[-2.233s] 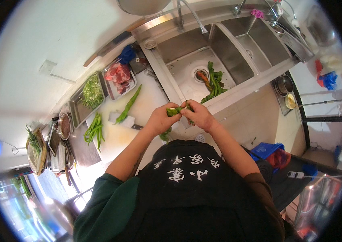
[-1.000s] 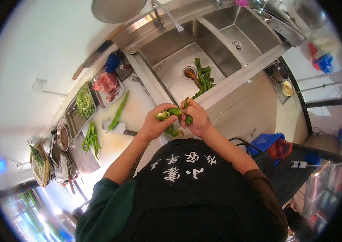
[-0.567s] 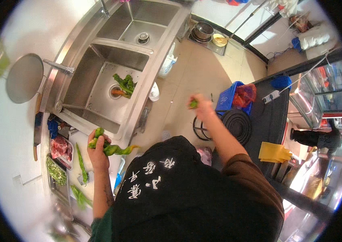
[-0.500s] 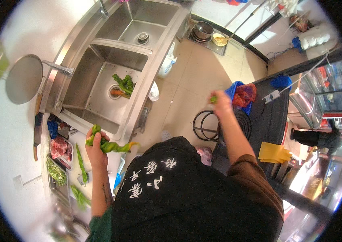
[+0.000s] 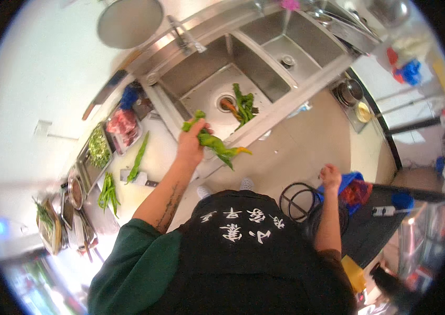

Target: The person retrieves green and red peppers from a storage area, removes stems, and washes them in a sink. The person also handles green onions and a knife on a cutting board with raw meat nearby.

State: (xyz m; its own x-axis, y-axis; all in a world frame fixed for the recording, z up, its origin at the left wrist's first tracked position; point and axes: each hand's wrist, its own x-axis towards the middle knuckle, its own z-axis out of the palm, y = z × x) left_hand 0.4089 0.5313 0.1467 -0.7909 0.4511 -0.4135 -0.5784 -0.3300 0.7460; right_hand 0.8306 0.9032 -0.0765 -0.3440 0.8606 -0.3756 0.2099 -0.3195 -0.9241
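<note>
My left hand (image 5: 192, 140) is closed round a bunch of long green chili peppers (image 5: 213, 143), one with an orange tip, near the front edge of the sink (image 5: 176, 101). More green peppers (image 5: 244, 105) and a reddish one (image 5: 229, 106) lie in the basin by the drain. Away to the right, my right hand (image 5: 330, 177) is above the near side of a blue basket (image 5: 349, 181), its fingers loosely bent and apart with nothing visible in them. A red mesh bag (image 5: 357, 192) lies in that basket.
On the left counter, a knife (image 5: 134, 177) lies beside a long green pepper (image 5: 138, 157), with several more peppers (image 5: 108, 193) nearby. Trays of raw meat (image 5: 122, 127) and chopped greens (image 5: 98, 148) stand behind. A black hose (image 5: 298, 197) coils on the right; pots (image 5: 348, 92) stand far right.
The view has turned toward the left counter. My left hand has moved over the sink's front edge with the peppers. The green piece in my right hand no longer shows; that hand is by the basket.
</note>
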